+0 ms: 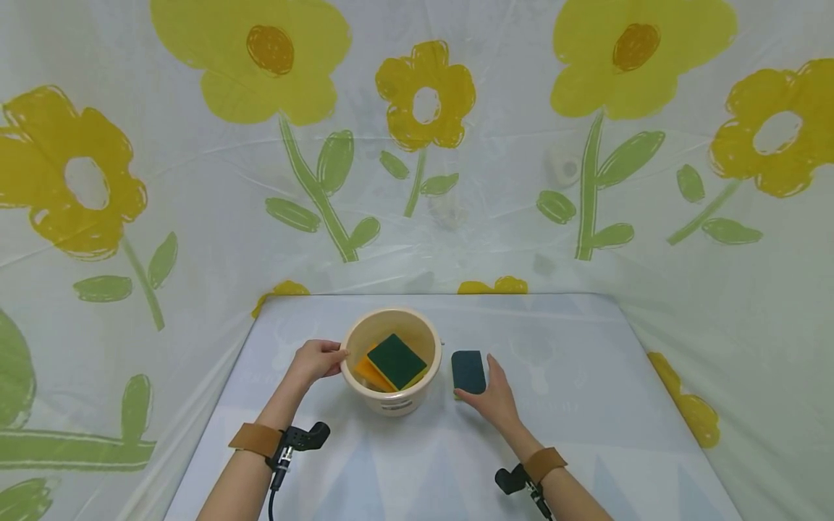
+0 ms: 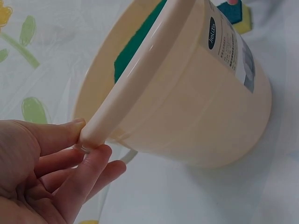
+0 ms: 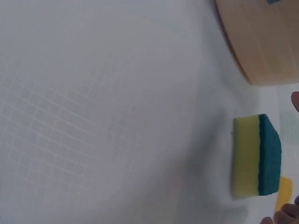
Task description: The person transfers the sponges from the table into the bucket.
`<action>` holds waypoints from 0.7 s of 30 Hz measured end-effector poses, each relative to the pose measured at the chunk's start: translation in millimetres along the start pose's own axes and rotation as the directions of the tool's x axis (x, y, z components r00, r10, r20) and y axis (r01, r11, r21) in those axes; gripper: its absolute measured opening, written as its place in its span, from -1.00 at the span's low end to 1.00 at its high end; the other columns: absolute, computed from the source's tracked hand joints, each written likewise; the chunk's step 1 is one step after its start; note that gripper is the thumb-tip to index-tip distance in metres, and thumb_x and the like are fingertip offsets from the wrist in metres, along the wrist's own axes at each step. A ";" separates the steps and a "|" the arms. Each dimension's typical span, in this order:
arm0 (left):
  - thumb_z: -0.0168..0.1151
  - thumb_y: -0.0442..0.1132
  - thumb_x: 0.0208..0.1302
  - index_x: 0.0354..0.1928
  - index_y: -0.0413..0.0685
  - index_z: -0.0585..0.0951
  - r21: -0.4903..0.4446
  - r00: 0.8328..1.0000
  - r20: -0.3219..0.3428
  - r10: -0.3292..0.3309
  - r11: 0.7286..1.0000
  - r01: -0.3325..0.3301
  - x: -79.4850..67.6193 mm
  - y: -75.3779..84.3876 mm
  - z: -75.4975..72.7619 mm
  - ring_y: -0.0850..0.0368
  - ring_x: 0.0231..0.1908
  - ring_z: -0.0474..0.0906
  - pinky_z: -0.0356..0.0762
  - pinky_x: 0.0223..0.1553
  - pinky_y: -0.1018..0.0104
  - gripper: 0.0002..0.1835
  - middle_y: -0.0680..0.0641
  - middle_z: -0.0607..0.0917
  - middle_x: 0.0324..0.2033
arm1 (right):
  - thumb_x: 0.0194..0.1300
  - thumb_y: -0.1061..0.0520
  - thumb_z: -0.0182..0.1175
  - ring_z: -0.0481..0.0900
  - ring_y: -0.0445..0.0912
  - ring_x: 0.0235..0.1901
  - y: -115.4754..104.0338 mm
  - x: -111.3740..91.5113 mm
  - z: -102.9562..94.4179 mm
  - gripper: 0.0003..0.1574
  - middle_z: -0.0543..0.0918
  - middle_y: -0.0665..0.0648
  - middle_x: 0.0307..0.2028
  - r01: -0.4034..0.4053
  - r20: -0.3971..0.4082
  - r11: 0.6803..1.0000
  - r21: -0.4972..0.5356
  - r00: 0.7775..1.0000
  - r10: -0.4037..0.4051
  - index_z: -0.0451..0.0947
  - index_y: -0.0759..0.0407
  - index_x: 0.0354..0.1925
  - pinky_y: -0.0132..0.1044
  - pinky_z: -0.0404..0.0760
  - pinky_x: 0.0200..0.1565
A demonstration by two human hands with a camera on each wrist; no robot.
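Observation:
A cream plastic bucket (image 1: 392,401) stands upright on the table. My left hand (image 1: 318,360) pinches its rim from the left, with the thumb on top and fingers beneath, as the left wrist view shows. Inside lie a green-topped sponge (image 1: 396,360) and something orange (image 1: 373,374) partly under it. To the right of the bucket a yellow sponge with a dark green scouring side (image 3: 269,156) rests on the table, green side up. My right hand (image 1: 495,396) is spread about this sponge, thumb and fingers apart; in the right wrist view, the visible fingertips (image 3: 286,215) stand off it.
The pale table (image 1: 554,427) runs back to a white curtain (image 1: 495,174) printed with yellow flowers. A printed label (image 2: 231,46) is on the bucket's side. Each wrist wears a brown strap (image 1: 256,439) with a black camera mount, and cables trail from them.

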State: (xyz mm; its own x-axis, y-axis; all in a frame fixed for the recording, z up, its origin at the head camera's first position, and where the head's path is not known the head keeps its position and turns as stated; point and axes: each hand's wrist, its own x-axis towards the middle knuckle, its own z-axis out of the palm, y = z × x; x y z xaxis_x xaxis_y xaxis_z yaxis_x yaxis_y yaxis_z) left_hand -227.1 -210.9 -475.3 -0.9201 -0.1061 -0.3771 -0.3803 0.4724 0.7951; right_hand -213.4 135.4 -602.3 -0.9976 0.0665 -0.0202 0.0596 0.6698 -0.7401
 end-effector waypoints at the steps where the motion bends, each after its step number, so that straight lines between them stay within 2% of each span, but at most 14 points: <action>1: 0.21 -0.22 0.37 0.12 -0.42 0.53 0.002 1.000 0.001 0.003 1.000 -0.003 0.0 -0.1 0.1 0.12 -0.34 0.65 0.69 -0.22 0.32 -0.58 -0.27 0.67 -0.15 | -0.06 -0.16 0.53 0.12 0.28 0.39 -0.1 -0.4 0.7 0.38 0.12 0.41 0.42 0.001 0.001 1.000 0.009 1.000 -0.001 0.00 0.32 0.47 0.22 0.27 0.29; 10: 0.20 -0.22 0.38 0.12 -0.43 0.53 0.011 1.000 -0.002 0.001 1.000 -0.001 -2.4 0.7 0.0 0.09 -0.32 0.65 0.69 -0.20 0.30 -0.58 -0.29 0.66 -0.14 | -0.08 -0.15 0.54 0.13 0.30 0.38 6.0 -0.2 9.0 0.39 0.13 0.43 0.42 -0.009 0.003 1.000 0.026 1.000 0.009 0.00 0.34 0.46 0.22 0.27 0.29; 21: 0.21 -0.22 0.37 0.11 -0.41 0.54 0.002 1.000 -0.005 0.003 1.000 -0.003 -1.2 -1.3 0.0 0.12 -0.34 0.65 0.69 -0.23 0.32 -0.59 -0.27 0.67 -0.16 | -0.01 -0.10 0.52 0.13 0.29 0.38 11.7 0.1 21.7 0.33 0.14 0.44 0.41 -0.003 0.022 0.999 0.037 1.000 0.002 -0.01 0.39 0.46 0.20 0.23 0.32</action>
State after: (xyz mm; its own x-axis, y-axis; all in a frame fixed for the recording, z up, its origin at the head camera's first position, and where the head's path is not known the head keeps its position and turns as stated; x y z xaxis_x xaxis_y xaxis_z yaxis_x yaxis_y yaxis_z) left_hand -225.5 -211.4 -475.9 -0.9219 -0.1091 -0.3719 -0.3770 0.4745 0.7954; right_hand -213.6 127.3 -625.5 -0.9980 0.0516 -0.0367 0.0612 0.6414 -0.7647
